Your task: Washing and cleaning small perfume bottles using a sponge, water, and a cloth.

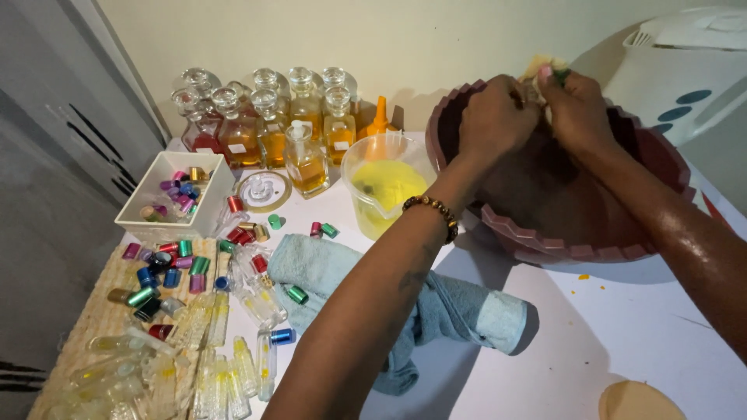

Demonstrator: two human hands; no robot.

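My left hand (492, 118) and my right hand (577, 109) are both held over the far rim of a large maroon basin (591, 247). Together they grip a small pale yellow sponge-like piece (541, 68) with a green bit by my right thumb; most of it is hidden by my fingers. A beaded bracelet (436, 210) circles my left wrist. The basin's inside looks dark, and what it holds cannot be made out.
A clear jug of yellow liquid (387, 185) stands left of the basin. Behind it stand several glass bottles of amber liquid (272, 124). A blue towel (327, 272), small vials (233, 365), coloured caps (167, 268) and a white box of caps (175, 194) lie on the white table.
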